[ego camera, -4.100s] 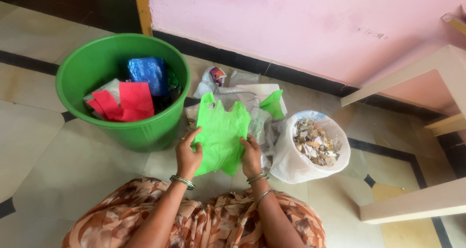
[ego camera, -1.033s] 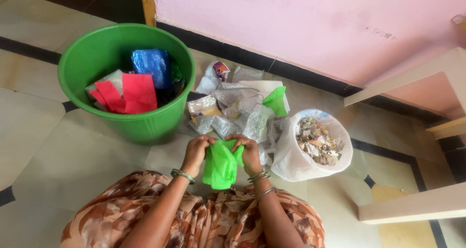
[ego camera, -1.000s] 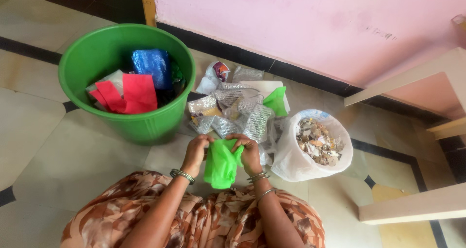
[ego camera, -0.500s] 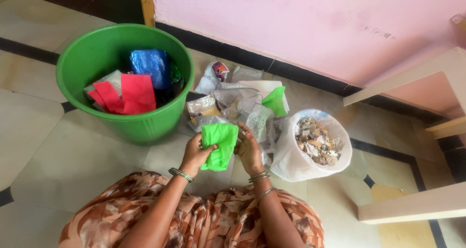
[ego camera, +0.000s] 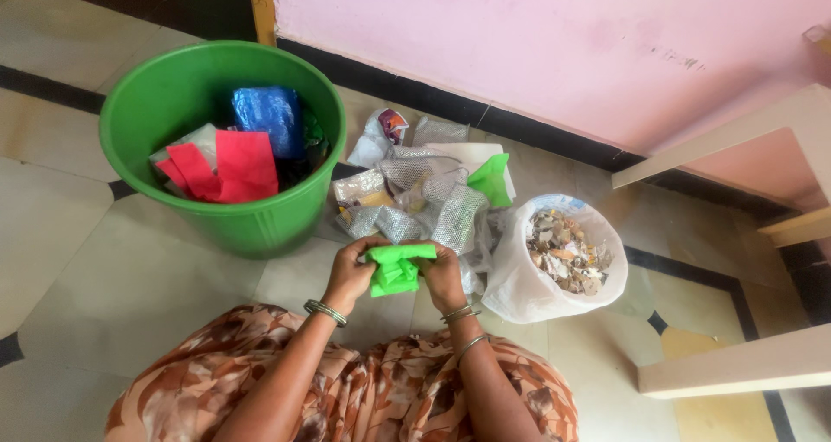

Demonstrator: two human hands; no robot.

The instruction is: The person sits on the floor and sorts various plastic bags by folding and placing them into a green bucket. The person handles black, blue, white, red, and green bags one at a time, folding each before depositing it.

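A bright green plastic bag [ego camera: 395, 270], folded into a small bundle, is held between both hands above the floor tiles. My left hand [ego camera: 348, 272] grips its left end and my right hand [ego camera: 445, 276] grips its right end; both wrists wear metal bangles. Just beyond the hands lies a heap of silvery and clear plastic wrappers [ego camera: 426, 201] with another green bag piece [ego camera: 491, 180] on top.
A green bucket [ego camera: 256, 224] at the left holds red, blue and white folded bags. A white bag [ego camera: 519, 290] at the right is full of paper scraps. A pink wall runs behind, and pale wooden furniture legs [ego camera: 736, 366] stand at the right.
The green bag was spread wide four seconds ago; it has since been folded smaller, and in the last half second it went from a hanging strip to a compact bundle between both hands.
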